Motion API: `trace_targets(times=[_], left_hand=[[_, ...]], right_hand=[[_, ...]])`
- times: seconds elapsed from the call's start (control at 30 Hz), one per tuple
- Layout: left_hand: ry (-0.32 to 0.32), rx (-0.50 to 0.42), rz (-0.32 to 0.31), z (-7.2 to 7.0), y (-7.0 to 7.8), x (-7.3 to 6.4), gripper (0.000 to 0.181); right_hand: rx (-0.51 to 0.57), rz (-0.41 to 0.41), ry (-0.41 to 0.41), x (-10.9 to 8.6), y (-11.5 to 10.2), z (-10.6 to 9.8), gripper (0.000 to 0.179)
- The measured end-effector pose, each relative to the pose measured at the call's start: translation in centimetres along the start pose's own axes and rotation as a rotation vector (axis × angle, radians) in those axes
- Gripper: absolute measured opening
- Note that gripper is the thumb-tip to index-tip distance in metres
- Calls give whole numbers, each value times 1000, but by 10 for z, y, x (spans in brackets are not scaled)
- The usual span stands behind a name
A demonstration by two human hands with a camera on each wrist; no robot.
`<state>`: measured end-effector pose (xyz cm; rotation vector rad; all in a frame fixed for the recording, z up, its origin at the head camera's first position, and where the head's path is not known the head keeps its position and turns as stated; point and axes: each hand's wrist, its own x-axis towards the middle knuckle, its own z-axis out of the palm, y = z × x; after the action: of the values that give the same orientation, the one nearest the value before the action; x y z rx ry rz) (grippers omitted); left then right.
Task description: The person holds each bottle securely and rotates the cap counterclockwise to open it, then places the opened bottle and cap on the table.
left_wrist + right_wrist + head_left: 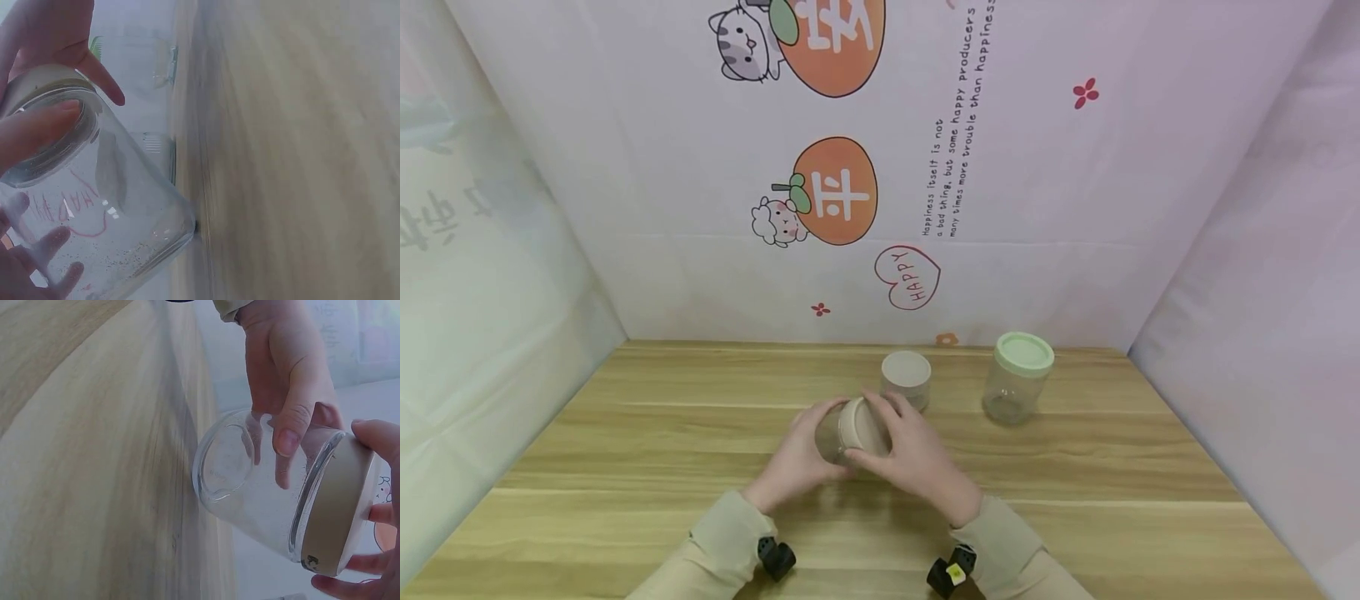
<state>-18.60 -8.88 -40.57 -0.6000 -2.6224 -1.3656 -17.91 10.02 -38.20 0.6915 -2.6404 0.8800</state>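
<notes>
Partly, the left hand [799,448] and right hand [922,450] hide the jar [830,435] they grip.

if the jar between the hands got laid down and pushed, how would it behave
The jar would probably roll, given its round wall. Its smooth, shiny surface may feel slippery. The clear, glass-like body looks stiff and could be fragile if knocked.

A left hand [797,454] and a right hand [917,446] held a tipped jar [828,435].
The left fingers were round the clear side; the right fingers gripped the pale lid [859,427]. Just past the right fingers sat a little white-topped jar [906,371], and farther right of them stood a green-topped jar [1015,385]. The wood table [1112,467] was below the fingers.
</notes>
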Motion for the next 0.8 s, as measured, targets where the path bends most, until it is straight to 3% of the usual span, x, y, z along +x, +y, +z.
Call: trace_targets(times=[0.2,0.33,0.57,0.8], left_hand=[[-71,-48,13,-4,-5,1,90],[-104,-23,57,-6,-8,2,91],[-118,52,137,-7,-13,4,93],[-124,66,178,-8,-19,6,92]], right_hand=[[15,-21,23,1,0,2,76],[26,-8,20,2,-1,0,76],[21,1,15,1,-2,-4,77],[32,-1,30,-1,-3,-4,78]])
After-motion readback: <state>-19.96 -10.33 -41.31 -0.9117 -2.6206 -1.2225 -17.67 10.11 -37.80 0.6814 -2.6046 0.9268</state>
